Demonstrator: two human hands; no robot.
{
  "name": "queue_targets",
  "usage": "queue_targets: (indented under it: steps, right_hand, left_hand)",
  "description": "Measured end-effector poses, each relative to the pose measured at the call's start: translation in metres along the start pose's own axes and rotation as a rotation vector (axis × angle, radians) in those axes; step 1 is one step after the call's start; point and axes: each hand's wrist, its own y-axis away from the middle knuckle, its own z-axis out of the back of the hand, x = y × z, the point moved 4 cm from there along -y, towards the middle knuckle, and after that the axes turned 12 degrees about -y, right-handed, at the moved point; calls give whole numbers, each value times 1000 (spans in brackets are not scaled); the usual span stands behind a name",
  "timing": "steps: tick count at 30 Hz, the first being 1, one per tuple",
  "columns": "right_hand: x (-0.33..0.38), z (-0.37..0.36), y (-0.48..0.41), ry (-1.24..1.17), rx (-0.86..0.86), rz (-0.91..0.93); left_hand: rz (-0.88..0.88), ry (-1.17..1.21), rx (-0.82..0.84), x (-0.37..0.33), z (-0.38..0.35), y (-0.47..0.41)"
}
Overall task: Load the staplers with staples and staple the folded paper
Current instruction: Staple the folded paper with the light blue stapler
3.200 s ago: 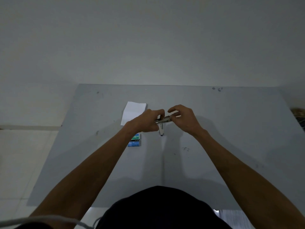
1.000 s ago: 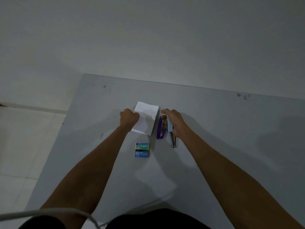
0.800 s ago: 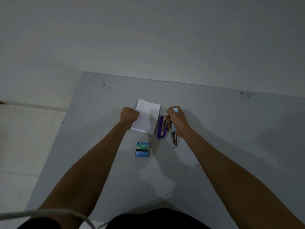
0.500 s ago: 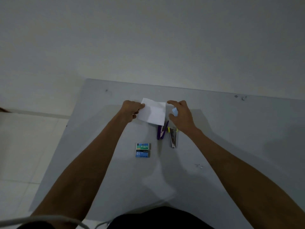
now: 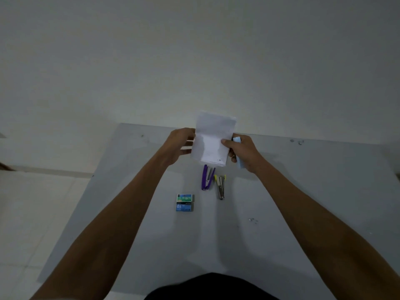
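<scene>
Folded paper (image 5: 213, 141) up above far desk (image 5: 303, 191). Left hand (image 5: 179, 146) pinches left edge; right hand (image 5: 242, 150) thumbs right edge, fingers curled round pale blue stapler (image 5: 239, 164). Best move: square layers flush, feed edge deep into stapler mouth, squeeze firmly.

- Grey table (image 5: 303, 191), with dark marks near its far edge.
- Purple stapler (image 5: 207, 177) and yellow-tipped metal stapler (image 5: 220, 187) lie side by side mid-table.
- Green staple box (image 5: 184, 198) touches blue staple box (image 5: 184, 207), left of the staplers.
</scene>
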Motion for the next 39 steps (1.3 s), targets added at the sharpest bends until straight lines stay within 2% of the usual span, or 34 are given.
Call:
queue_targets:
  steps: [4, 10, 16, 21, 25, 29, 35, 39]
  right_hand:
    - [-2, 3, 10, -95, 10, -105]
    - [-4, 11, 20, -343, 48, -60]
    - [-6, 26, 29, -397, 9, -46]
    - [0, 29, 34, -349, 27, -2]
    - [2, 34, 36, -304, 6, 42]
    - [4, 36, 36, -226, -26, 115]
    - [8, 36, 41, -98, -45, 228]
    - [3, 37, 45, -104, -25, 192]
  left_hand:
    - [-104, 2, 11, -3, -10, 12]
    - [-95, 104, 48, -2, -25, 23]
    - [-114, 133, 151, -9, -37, 34]
    - [-147, 75, 140, -12, -43, 38]
    - [-45, 119, 102, -9, -44, 37]
    - [76, 129, 187, -4, -46, 43]
    - [68, 28, 202, 2, -48, 42]
    - [53, 57, 160, 2, -49, 41]
